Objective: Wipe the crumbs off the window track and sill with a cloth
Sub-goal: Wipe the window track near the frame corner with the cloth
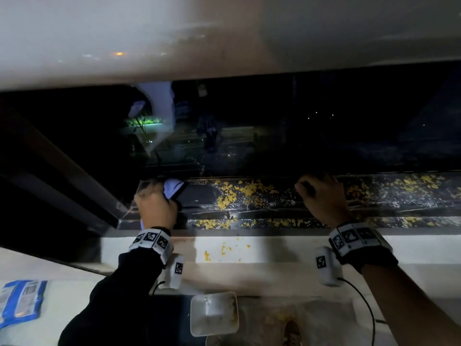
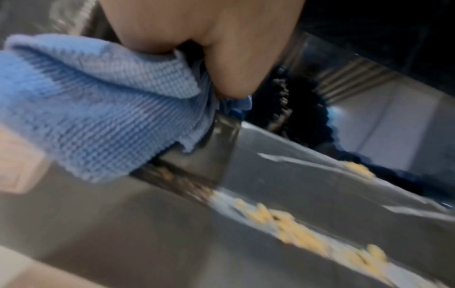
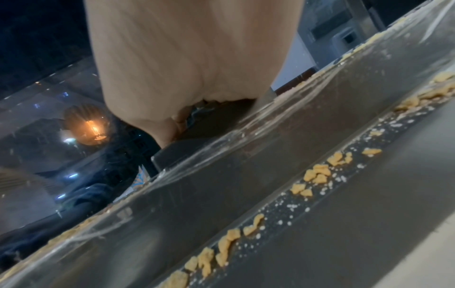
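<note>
My left hand (image 1: 156, 203) grips a bunched light-blue cloth (image 1: 172, 187) and presses it into the left end of the dark window track (image 1: 274, 208). In the left wrist view the cloth (image 2: 98, 109) is pinched under my left hand (image 2: 221, 39) against a metal rail. Yellow crumbs (image 1: 239, 193) lie scattered along the track channels to the right of the cloth, also seen blurred (image 2: 307, 233) and sharper (image 3: 317, 173). A few crumbs (image 1: 224, 249) sit on the white sill (image 1: 287, 245). My right hand (image 1: 321, 196) curls its fingers over the track's far rail; the palm (image 3: 192, 58) hides the fingers.
A sliding window frame (image 1: 62, 176) slants in at the left, right beside the cloth. Dark glass (image 1: 274, 133) rises behind the track. Below the sill stand a white tray-like container (image 1: 214, 313) and, at the lower left, a blue packet (image 1: 21, 300).
</note>
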{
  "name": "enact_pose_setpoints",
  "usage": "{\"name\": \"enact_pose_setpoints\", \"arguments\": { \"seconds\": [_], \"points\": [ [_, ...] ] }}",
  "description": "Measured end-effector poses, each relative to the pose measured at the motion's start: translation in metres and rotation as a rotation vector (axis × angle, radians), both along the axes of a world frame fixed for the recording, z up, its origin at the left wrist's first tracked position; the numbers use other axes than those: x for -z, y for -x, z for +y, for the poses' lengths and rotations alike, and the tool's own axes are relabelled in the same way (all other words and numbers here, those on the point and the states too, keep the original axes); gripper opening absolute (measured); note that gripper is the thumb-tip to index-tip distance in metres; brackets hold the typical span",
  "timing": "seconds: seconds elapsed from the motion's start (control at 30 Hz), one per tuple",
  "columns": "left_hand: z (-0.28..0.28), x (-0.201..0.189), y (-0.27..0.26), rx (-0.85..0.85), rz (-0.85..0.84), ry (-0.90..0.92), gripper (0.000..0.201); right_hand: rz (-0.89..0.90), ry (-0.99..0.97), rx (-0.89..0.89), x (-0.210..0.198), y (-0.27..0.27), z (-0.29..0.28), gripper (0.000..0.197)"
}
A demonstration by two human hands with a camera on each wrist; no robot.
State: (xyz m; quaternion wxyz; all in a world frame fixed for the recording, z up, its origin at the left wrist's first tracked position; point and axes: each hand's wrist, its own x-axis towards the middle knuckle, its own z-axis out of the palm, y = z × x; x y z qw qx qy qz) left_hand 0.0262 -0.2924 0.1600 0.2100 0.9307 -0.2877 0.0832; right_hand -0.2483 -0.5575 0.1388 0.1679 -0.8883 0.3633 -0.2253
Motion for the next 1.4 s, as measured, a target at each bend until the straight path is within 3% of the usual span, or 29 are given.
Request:
{"name": "enact_pose_setpoints", "arguments": {
  "seconds": [0.17, 0.33, 0.4, 0.43, 0.47, 0.53, 0.63, 0.77, 0.97, 1.07, 1.17, 1.27, 1.33, 1.4],
  "points": [
    [-0.017, 0.011, 0.02, 0.094, 0.051, -0.019, 0.045, -0.004, -0.002, -0.011, -0.001, 0.001, -0.001, 0.031],
    [-0.014, -0.019, 0.033, 0.373, 0.291, 0.113, 0.049, -0.013, 0.004, -0.024, 0.001, 0.002, -0.004, 0.029],
    [-0.002, -0.038, 0.022, 0.308, 0.292, 0.134, 0.031, -0.024, 0.01, -0.031, 0.002, 0.004, -0.005, 0.028],
    [0.005, -0.043, 0.012, 0.208, 0.199, 0.142, 0.023, -0.021, 0.01, -0.029, 0.002, 0.004, -0.005, 0.027],
    [0.014, -0.042, 0.0, 0.1, 0.096, 0.123, 0.022, -0.015, 0.009, -0.027, 0.002, 0.004, -0.005, 0.027],
    [0.024, -0.032, -0.016, -0.058, 0.049, -0.016, 0.029, -0.01, 0.009, -0.026, 0.002, 0.004, -0.004, 0.024],
    [0.013, -0.012, -0.015, -0.078, 0.121, -0.143, 0.038, -0.014, 0.02, -0.021, 0.001, 0.004, -0.002, 0.021],
    [-0.011, -0.007, 0.001, -0.076, 0.119, -0.114, 0.04, 0.009, 0.019, -0.026, 0.002, 0.002, -0.002, 0.025],
    [-0.044, -0.002, 0.064, 0.14, 0.116, 0.042, 0.044, 0.019, 0.037, -0.017, -0.003, 0.002, 0.002, 0.033],
    [-0.057, -0.003, 0.087, 0.391, 0.172, 0.101, 0.052, 0.003, 0.026, -0.038, -0.004, 0.004, -0.001, 0.033],
    [-0.047, -0.019, 0.078, 0.563, 0.276, 0.153, 0.038, 0.004, 0.013, -0.059, -0.004, 0.007, -0.001, 0.032],
    [-0.027, -0.031, 0.048, 0.342, 0.264, 0.285, 0.019, -0.009, 0.001, -0.06, -0.005, 0.008, 0.0, 0.028],
    [-0.019, -0.026, 0.026, 0.153, 0.165, 0.274, 0.023, -0.001, -0.01, -0.057, -0.005, 0.007, 0.001, 0.024],
    [-0.021, -0.014, 0.02, 0.097, 0.161, 0.178, 0.032, 0.013, -0.014, -0.048, -0.005, 0.006, 0.0, 0.019]
  ]
}}
